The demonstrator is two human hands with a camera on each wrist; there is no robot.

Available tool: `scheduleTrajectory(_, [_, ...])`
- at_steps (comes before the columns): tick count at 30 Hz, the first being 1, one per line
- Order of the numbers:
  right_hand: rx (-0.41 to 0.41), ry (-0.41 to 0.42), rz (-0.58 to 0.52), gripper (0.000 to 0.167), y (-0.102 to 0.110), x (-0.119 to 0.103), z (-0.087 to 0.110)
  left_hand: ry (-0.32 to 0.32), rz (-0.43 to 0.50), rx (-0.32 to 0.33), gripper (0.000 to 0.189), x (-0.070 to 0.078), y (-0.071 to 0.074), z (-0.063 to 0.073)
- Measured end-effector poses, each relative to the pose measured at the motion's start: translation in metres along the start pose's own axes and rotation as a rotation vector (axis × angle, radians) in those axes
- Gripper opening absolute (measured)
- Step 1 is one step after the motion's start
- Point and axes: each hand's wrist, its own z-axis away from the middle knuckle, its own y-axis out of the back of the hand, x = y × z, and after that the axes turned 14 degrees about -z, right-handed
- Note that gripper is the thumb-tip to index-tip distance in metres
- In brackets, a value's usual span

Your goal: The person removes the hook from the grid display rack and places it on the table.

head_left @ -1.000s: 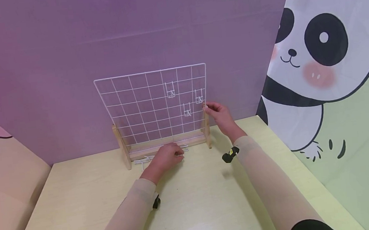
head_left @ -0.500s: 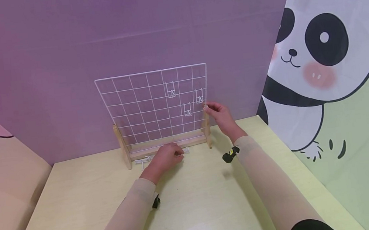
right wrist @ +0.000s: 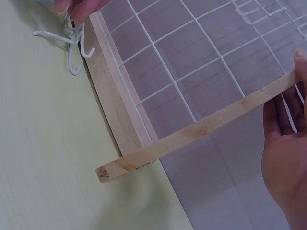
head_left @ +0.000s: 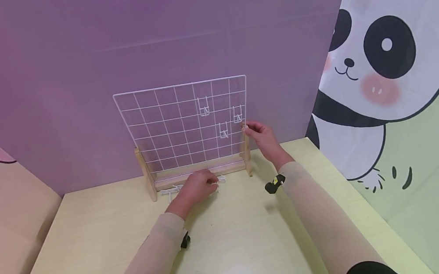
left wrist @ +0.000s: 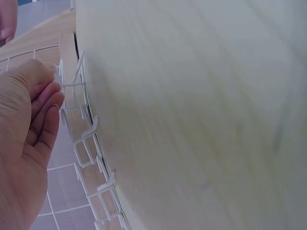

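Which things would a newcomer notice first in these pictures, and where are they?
Probably the big panda on the right wall. Next, the white grid near the centre, in its wooden stand, with three hooks on its right half. Then the right hand gripping the stand's right side, and the left hand low in front.

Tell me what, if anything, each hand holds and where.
Right hand: the wooden stand, by the upper end of its right upright. Left hand: close to a white hook; whether it grips it cannot be told.
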Motion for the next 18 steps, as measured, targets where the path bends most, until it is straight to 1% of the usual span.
scheduleTrajectory(6, [-0.007, 0.014, 0.012, 0.036, 0.0008, 0.0009, -0.0003, 0.034, 0.030, 0.017, 0.020, -0.0016, 0.0008, 0.0001])
scheduleTrajectory(11, [-0.011, 0.018, 0.020, 0.037, 0.0013, 0.0017, -0.0011, 0.048, 0.060, 0.049, 0.022, -0.0034, 0.0023, 0.0010])
scheduleTrajectory(18, [-0.001, 0.011, 0.027, 0.037, 0.0002, 0.0011, -0.0005, 0.071, 0.099, 0.097, 0.021, -0.0060, 0.0032, 0.0001])
